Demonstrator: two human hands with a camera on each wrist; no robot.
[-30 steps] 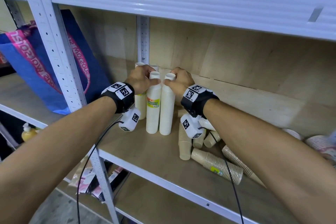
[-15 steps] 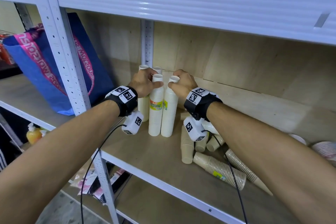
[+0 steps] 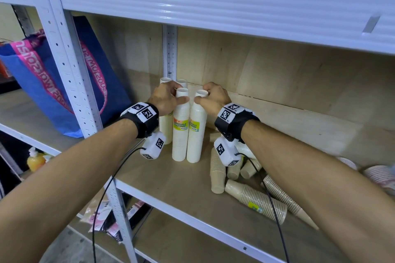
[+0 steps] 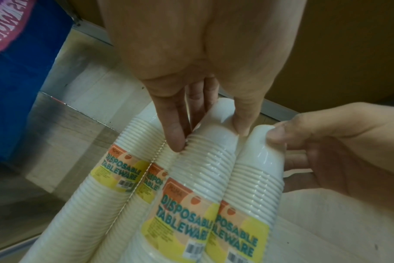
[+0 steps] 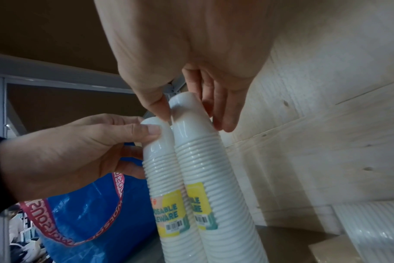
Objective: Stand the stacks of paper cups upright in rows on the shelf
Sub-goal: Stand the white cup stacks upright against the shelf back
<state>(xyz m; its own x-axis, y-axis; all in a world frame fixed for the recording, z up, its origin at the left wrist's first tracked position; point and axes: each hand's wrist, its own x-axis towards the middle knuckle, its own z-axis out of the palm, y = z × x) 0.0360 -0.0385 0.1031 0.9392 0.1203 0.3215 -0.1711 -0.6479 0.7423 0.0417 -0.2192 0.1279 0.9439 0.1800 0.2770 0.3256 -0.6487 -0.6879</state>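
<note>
Several white wrapped cup stacks with yellow "Disposable Tableware" labels stand upright near the shelf's back left corner. My left hand pinches the top of the front-left stack between thumb and fingers. My right hand pinches the top of the front-right stack, which touches its neighbour. Two more white stacks stand behind them, partly hidden by my left hand. The right wrist view shows my right hand's thumb and fingers around the right stack's top, with the left hand on the other.
Brown cup stacks lie tumbled on the wooden shelf under my right forearm, and one stands upright. Pink-patterned cups lie at the far right. A blue bag sits beyond the white upright post.
Both hands keep their hold on the tops of the two front white stacks. The stacks have barely shifted; only my head view has moved slightly.
</note>
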